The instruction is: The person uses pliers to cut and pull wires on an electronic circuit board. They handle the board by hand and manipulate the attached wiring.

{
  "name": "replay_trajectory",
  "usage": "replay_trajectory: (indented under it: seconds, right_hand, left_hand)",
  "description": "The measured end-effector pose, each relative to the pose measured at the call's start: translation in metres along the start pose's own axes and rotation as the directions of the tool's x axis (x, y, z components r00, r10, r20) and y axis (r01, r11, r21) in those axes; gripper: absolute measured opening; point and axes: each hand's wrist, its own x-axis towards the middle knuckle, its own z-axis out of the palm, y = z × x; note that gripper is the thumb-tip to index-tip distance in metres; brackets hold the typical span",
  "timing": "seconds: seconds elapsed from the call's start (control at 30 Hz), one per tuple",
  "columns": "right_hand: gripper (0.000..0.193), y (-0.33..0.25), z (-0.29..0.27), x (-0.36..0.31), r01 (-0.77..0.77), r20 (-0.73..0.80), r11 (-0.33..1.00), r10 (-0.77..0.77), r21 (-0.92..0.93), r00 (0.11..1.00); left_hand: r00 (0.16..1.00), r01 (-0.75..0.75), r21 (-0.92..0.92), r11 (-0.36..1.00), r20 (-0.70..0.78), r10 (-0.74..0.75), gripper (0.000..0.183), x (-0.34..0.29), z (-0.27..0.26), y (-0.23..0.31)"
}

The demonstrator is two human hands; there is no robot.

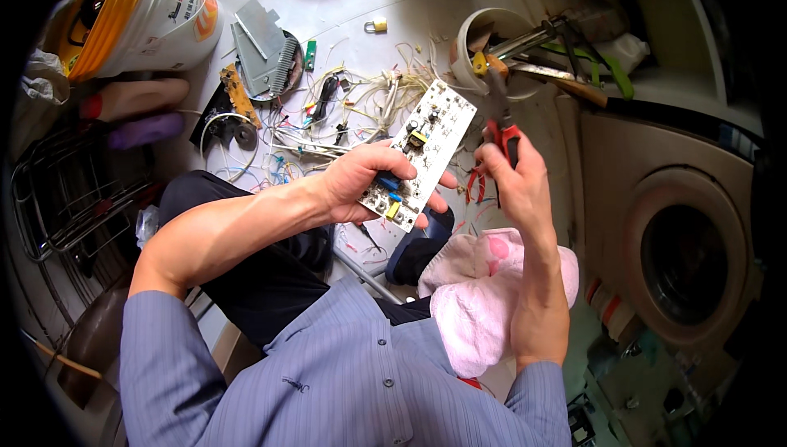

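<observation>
My left hand (361, 178) grips the lower part of a long white circuit board (445, 123), thumb on top and fingers showing past its right edge. Black, blue and yellow components stand on the board's face, which is tilted up toward me. To the right of the board, my right hand (520, 178) is closed round a pair of pliers (510, 137) with red and black handles. Their dark jaws point up and away, apart from the board, and are slightly blurred. Beyond the board, a tangle of loose wires (287, 139) covers the floor.
A white bucket (168, 29) stands at the far left, near metal plates (258, 49). A padlock (376, 26) lies behind the wires. On the right are a tub (469, 33) of tools and a washing machine (602, 193). A pink towel (463, 324) lies by my right forearm.
</observation>
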Motion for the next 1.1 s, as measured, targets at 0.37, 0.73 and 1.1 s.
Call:
replay_trajectory:
  seconds: [0.37,0.73,1.1]
  right_hand:
    - [0.039,-0.01,0.041,-0.005,-0.15,0.136,0.957,0.119,0.249,0.984]
    - [0.038,-0.013,0.052,-0.002,-0.135,0.103,0.968,0.116,0.212,0.988]
    - [0.035,-0.006,0.053,0.001,-0.116,0.146,0.985,0.097,0.129,0.985]
  left_hand:
    - [0.978,-0.111,0.155,0.982,-0.157,0.136,0.063,-0.004,0.014,-0.006]
    - [0.975,-0.102,0.282,0.954,-0.16,0.152,0.057,-0.006,0.015,-0.011]
    - [0.973,-0.091,0.328,0.94,-0.171,0.154,0.056,-0.009,0.012,-0.016]
